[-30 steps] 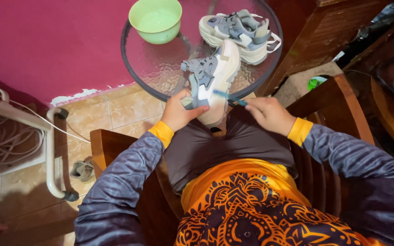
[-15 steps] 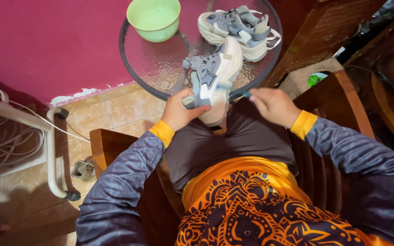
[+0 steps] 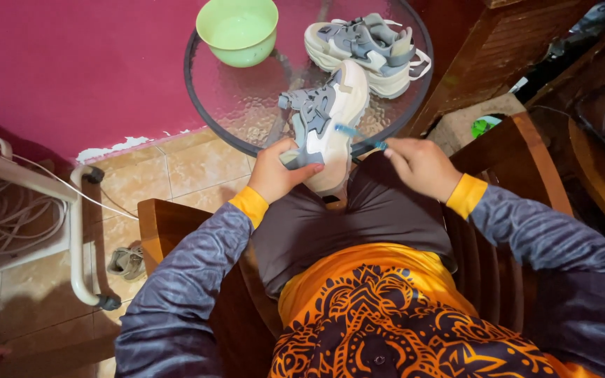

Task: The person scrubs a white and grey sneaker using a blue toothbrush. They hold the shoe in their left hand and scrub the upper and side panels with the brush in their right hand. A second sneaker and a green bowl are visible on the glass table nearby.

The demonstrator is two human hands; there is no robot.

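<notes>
Sneaker (image 3: 330, 122) rests heel-down on the person's lap, toe against the glass table (image 3: 208, 105) rim; left hand (image 3: 278, 171) clamps its heel; right hand (image 3: 421, 164) pinches a blue toothbrush (image 3: 360, 136) beside it; looks light, padded upper, stiff sole; the heel seems the firmest hold.

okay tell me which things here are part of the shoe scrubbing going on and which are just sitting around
In use:
left hand gripping the grey and cream shoe
right hand holding the blue brush against it
likely the second shoe and green bowl on the glass table

Lying about:
white rack with cords
small shoe on the floor
wooden chair
</notes>
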